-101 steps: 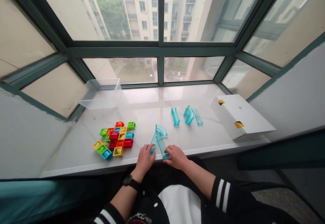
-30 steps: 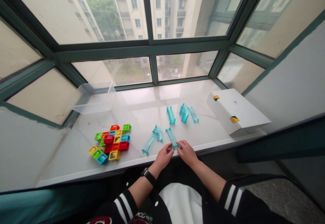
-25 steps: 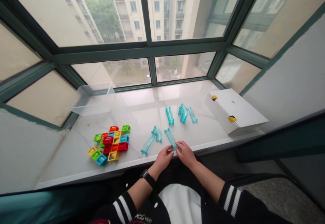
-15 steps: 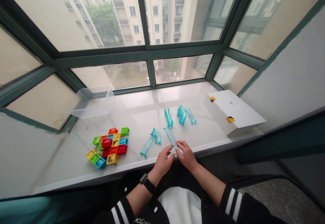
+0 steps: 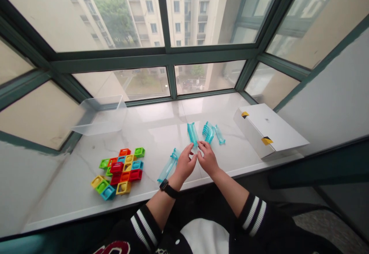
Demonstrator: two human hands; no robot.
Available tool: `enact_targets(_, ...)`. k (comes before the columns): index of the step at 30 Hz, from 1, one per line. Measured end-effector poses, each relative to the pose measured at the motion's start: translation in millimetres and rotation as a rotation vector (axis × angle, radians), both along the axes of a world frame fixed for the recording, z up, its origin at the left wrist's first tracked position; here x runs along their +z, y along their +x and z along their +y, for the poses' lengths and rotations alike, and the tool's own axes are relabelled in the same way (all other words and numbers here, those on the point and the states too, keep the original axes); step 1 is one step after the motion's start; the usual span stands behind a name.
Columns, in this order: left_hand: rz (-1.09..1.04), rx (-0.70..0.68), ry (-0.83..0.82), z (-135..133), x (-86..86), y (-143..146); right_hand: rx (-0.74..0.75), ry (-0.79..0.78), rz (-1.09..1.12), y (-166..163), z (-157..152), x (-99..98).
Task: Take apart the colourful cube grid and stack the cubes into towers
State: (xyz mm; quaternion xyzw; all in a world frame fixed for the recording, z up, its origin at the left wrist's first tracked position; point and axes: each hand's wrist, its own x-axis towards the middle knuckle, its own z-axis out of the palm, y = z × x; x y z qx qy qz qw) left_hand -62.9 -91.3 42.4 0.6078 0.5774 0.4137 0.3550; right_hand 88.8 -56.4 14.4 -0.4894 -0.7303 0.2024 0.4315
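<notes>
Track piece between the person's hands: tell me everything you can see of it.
The teal track piece is a straight, see-through channel that looks like plastic, with raised side edges. It appears undamaged. It points away from the person toward the window, angled slightly, above the pale marble sill. Its near end meets the fingertips of the left hand and right hand, though whether they grip it or only touch it is unclear. Whether its far end rests on the sill is also unclear.

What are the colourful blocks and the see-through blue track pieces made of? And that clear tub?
The colourful blocks look like glossy moulded plastic: shiny, evenly coloured square frames. The blue track pieces look like clear tinted plastic, since light passes through them. The clear tub looks like thin, smooth, see-through plastic too, though glass is hard to rule out from here.
</notes>
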Motion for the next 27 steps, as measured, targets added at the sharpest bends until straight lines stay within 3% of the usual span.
enact_targets(4, -0.029, 0.033, -0.100, 32, 0.1, -2, -0.049, -0.035, -0.054, -7, 29, -6.1)
enact_targets(9, -0.053, 0.033, -0.172, 50, -9.5, -4, -0.072, -0.065, -0.072, -10, 45, -19.4)
enact_targets(27, -0.064, 0.059, -0.190, 55, -26.6, -2, -0.058, -0.135, -0.069, -11, 49, -28.1)
